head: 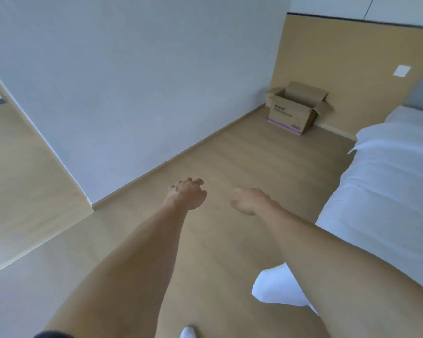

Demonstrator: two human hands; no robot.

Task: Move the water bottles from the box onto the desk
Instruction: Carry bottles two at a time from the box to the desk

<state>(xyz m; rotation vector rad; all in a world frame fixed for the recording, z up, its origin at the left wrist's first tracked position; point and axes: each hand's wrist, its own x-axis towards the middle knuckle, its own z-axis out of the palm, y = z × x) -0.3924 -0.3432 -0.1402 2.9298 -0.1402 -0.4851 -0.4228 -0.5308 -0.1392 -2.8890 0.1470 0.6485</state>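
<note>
A brown cardboard box (294,111) with its flaps up stands on the wooden floor in the far corner, against a tan wall panel. Its inside is hidden from here, so no bottles show. No desk is in view. My left hand (188,193) and my right hand (250,200) hang out in front of me over the floor, far short of the box. Both have loosely curled fingers and hold nothing.
A bed with white bedding (388,181) runs along the right side. A pale wall (132,93) borders the floor strip on the left, with a doorway edge (34,132) beyond its corner. My white-socked foot (276,286) is on the floor below my right arm.
</note>
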